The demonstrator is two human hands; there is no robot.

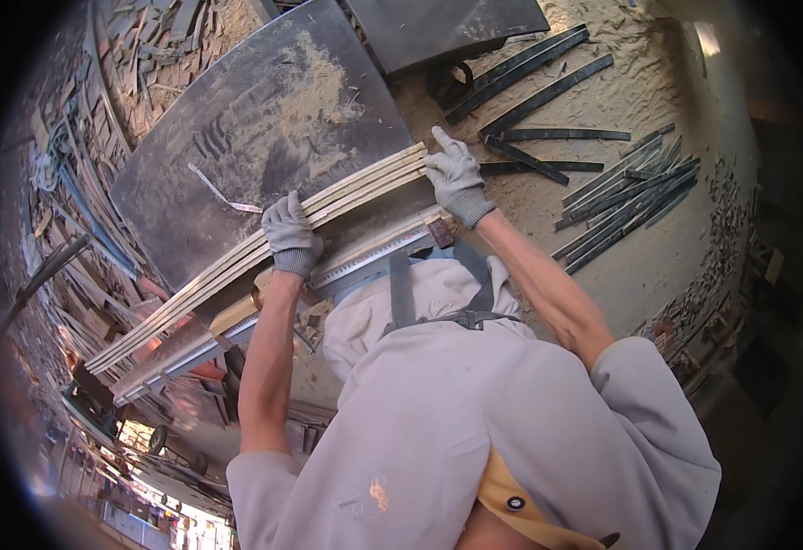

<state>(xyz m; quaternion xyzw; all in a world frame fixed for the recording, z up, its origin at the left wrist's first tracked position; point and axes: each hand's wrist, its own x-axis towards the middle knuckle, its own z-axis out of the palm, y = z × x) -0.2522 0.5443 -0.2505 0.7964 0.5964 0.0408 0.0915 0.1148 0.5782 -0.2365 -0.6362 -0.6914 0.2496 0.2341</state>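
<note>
Several long, thin, pale wooden strips lie side by side along the near edge of a dark, sawdust-covered work table. They slant from the far right end down to the lower left. My left hand, in a grey knit glove, wraps over the strips near their middle. At their right end, my right hand, gloved alike, grips the strip ends with one finger stretched out along them. A metal rail with a printed scale runs along the table's near side, just below the strips.
A thin white marked strip rests on the table by my left hand. Dark strips lie scattered and heaped on the dusty floor to the right. Another dark flat surface stands beyond the table. Scrap wood piles up at the far left.
</note>
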